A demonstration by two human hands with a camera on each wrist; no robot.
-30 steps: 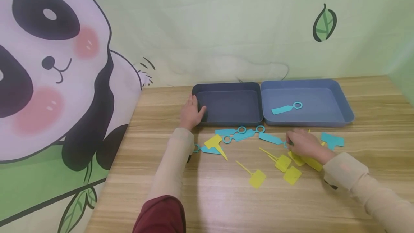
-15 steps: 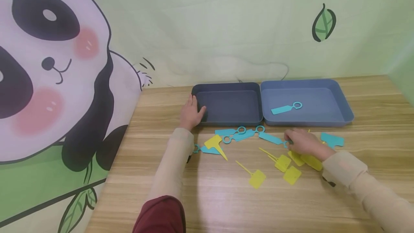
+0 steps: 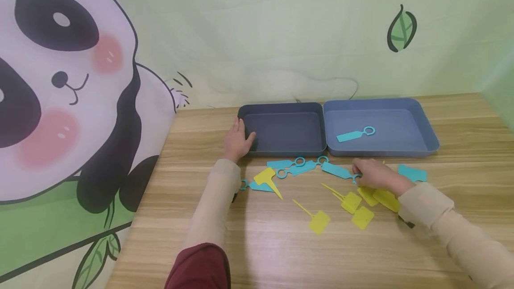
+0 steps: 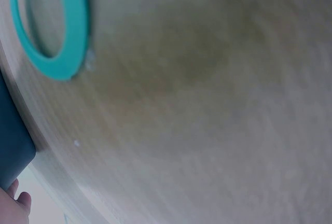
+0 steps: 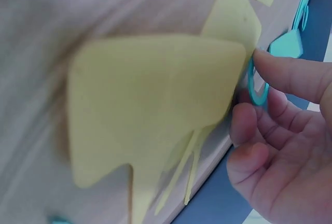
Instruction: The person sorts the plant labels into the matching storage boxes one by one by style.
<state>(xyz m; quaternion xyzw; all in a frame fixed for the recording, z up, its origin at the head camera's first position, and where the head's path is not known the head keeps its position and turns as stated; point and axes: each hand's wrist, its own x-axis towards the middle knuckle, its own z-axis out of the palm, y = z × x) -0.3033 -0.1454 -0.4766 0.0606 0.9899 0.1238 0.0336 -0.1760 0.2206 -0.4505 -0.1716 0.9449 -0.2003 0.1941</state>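
My left hand rests its straight fingers against the left wall of the dark navy tray. In the left wrist view only its fingertips show, beside the tray corner. My right hand pinches the ring end of a turquoise ring-ended plant tag between thumb and fingers; the right wrist view shows that ring right at the thumb tip. The tag's flat blade points left, low over the wood. Several yellow plant tags lie under and in front of this hand, partly hidden by it.
A lighter blue tray adjoins the navy one and holds one turquoise ring tag. More ring tags lie before the trays, one under a yellow T-shaped tag. A turquoise T-shaped tag lies at the right.
My right hand has shifted slightly left, and the pinched turquoise tag has turned a little, its ring end rising. The left hand stays at the navy tray.
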